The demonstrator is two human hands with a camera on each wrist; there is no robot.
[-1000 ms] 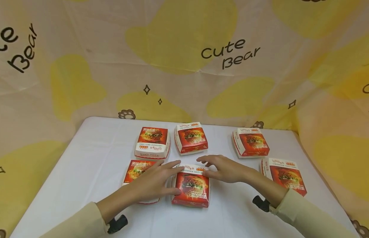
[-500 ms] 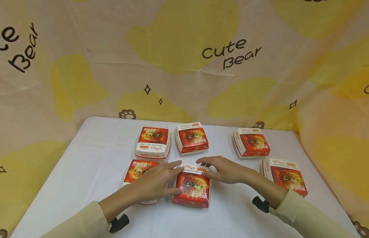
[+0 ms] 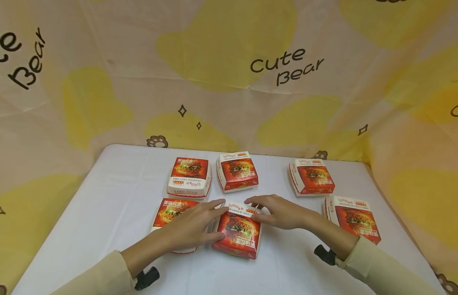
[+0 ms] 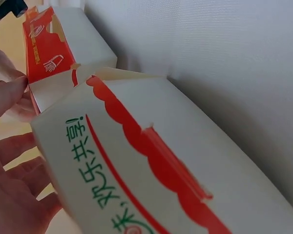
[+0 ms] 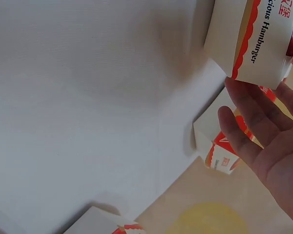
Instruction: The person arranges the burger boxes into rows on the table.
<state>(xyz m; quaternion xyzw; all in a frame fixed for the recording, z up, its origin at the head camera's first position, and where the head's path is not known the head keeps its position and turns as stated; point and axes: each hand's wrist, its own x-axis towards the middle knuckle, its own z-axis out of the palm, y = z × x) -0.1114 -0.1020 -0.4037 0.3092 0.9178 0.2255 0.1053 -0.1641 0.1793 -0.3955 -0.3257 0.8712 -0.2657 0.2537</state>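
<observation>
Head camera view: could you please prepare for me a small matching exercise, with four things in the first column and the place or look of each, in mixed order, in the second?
Column one:
1. Left hand
2. Backdrop cloth
3. Right hand
4. Table

Column two:
A. At the far right corner of the box between the hands
B. Covered in plain white
C. Partly hiding the front-left box
D. Yellow patches and the words "Cute Bear"

Right pairs: 1-C, 2-D, 3-A, 4-B.
</observation>
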